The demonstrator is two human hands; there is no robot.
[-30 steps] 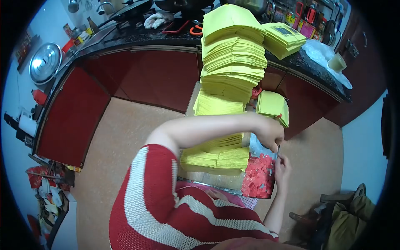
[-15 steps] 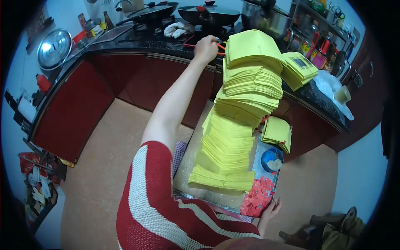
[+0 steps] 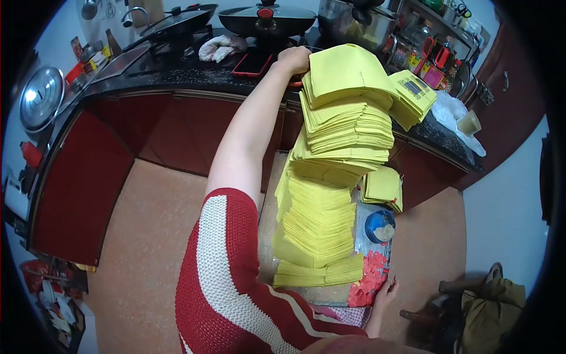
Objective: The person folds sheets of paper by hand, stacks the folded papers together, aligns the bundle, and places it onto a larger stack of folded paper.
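Observation:
My left hand (image 3: pixel 293 59) reaches to the counter's front edge, its fingers closed beside the top of a tall stack of folded yellow paper sheets (image 3: pixel 354 71). The fingertips are partly hidden, so what they hold does not show. Just below the hand is a bit of an orange item (image 3: pixel 295 84). My right hand (image 3: pixel 386 293) is low at the right corner of a tray (image 3: pixel 386 253), fingers stretched and slightly apart, against its edge. Near it on the tray are red paper scraps (image 3: pixel 368 280) and a blue tub (image 3: pixel 380 226) with pale paste-like stuff inside.
A red-edged phone (image 3: pixel 253 65) and a crumpled cloth (image 3: pixel 221 48) lie on the black counter (image 3: pixel 147 79). Lidded pans (image 3: pixel 267 22) stand behind. More yellow bundles (image 3: pixel 413 97) rest on the counter at right, beside a plastic bag (image 3: pixel 451 112). Another bundle (image 3: pixel 382 187) sits lower.
My left hand has moved right and away, past the orange item and closer to the yellow stack, uncovering the phone. The whole view has shifted slightly. My right hand stays by the tray corner.

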